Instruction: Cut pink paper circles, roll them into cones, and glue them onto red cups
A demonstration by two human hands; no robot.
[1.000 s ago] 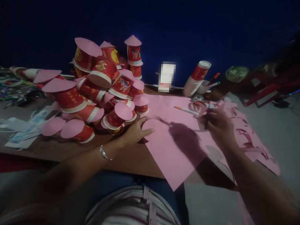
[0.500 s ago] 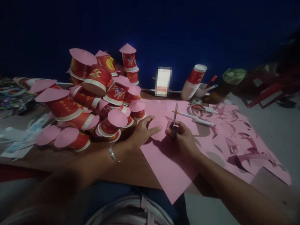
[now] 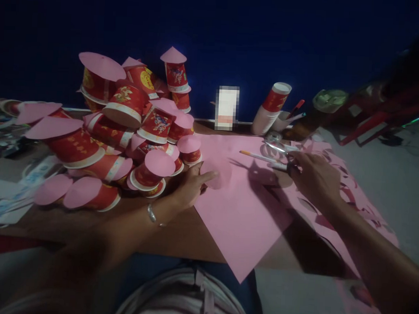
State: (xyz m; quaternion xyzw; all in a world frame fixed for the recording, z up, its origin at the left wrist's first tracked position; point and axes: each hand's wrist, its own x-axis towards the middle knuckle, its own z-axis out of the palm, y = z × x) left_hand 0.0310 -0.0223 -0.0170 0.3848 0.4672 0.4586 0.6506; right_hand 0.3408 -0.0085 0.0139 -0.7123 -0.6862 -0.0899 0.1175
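My left hand (image 3: 192,186) pinches a small pink paper circle (image 3: 220,173) at the near left corner of a large pink sheet (image 3: 241,214) on the wooden table (image 3: 171,236); there is a bracelet on that wrist. My right hand (image 3: 312,177) is out to the right over the sheet, fingers curled round the dark handle of a pair of scissors (image 3: 282,153) whose blades point left. A pen (image 3: 260,156) and a marker (image 3: 277,165) lie just left of that hand.
A heap of red paper cups with pink cone lids (image 3: 127,125) fills the table's left half. A stack of plain cups (image 3: 272,109), a tape roll (image 3: 274,136) and a green-capped bottle (image 3: 328,102) stand at the back. Pink scraps (image 3: 336,181) litter the right.
My right hand, which held the scissors upright beside the pink circle, has swung back out to the right near the pens. My left hand still holds the circle.
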